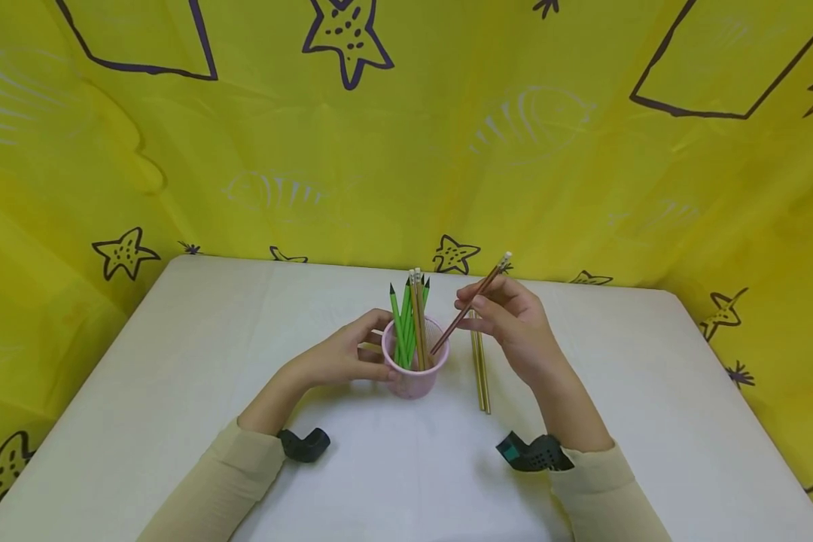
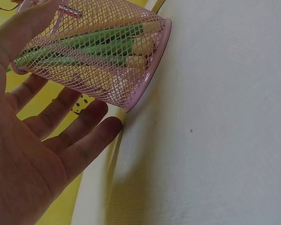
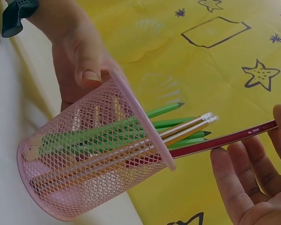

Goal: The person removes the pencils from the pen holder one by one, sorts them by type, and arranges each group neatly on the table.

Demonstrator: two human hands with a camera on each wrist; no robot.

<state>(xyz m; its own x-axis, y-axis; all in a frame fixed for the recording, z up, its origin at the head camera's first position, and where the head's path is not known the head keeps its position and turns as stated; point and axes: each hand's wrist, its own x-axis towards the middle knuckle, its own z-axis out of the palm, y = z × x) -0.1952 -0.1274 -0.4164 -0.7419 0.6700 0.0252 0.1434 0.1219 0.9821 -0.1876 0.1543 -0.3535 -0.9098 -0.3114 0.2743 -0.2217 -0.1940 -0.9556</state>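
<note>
A pink mesh pencil cup [image 1: 412,385] stands upright on the table. My left hand [image 1: 348,350] holds its side, thumb in front and fingers around the back. Several green pencils [image 3: 166,110] stand in the cup, dark points up, beside two gold pencils [image 1: 418,316] with white erasers up. Above the rim on the right, my right hand [image 1: 515,327] pinches a dark red pencil [image 3: 225,139] between thumb and fingers. The pencil slants, white eraser end up, with its lower end inside the cup. In the left wrist view, the left fingers [image 2: 91,119] spread below the mesh.
Two gold pencils [image 1: 481,376] lie side by side on the white table [image 1: 406,467], right of the cup and below the right hand. A yellow patterned cloth [image 1: 406,150] hangs behind the table. Dark bands [image 1: 535,453] sit on both wrists.
</note>
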